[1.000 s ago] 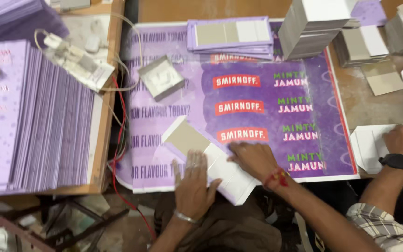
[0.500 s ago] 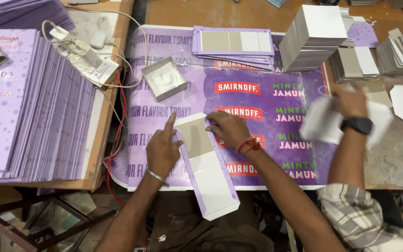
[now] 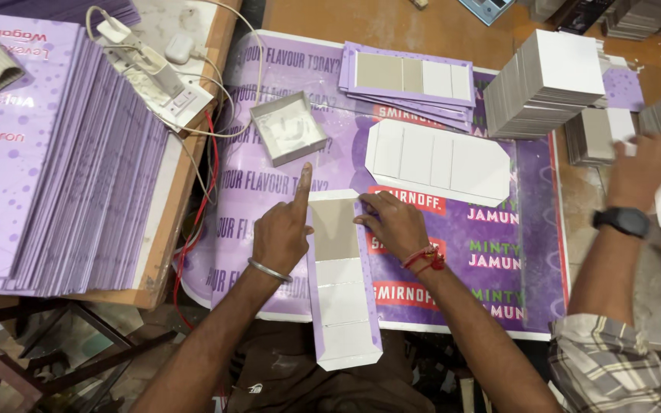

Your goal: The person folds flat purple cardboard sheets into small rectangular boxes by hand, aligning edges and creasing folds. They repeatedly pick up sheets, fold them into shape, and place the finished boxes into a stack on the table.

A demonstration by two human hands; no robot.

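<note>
- The left hand (image 3: 283, 233) is resting on the purple printed sheet (image 3: 284, 191), forefinger stretched straight out along the left edge of the long cardboard strip (image 3: 340, 283), the other fingers curled in; it is pinching nothing.
- The right hand (image 3: 394, 223) is lying palm down on the strip's right edge near its top, fingers pressed together and flat, bearing down on the card rather than gripping it.
- The strip is running lengthwise toward the person, its top end sitting between the 2 hands, its bottom end hanging past the near edge of the sheet; it is showing a brown panel up top and white panels below, with purple borders.
- A flat white cutout (image 3: 437, 160) with creased panels is lying just beyond the right hand, apart from it.
- A small open white tray (image 3: 288, 128) is sitting beyond the left forefinger.
- A pile of purple-edged flat strips (image 3: 411, 80) is lying further back, a tall stack of white cards (image 3: 548, 84) beside it.
- On the left, a thick stack of purple sheets (image 3: 47, 176) is filling a wooden board.
- At the right, another person's hand (image 3: 640, 164), wearing a black watch, is reaching toward white card pieces.
</note>
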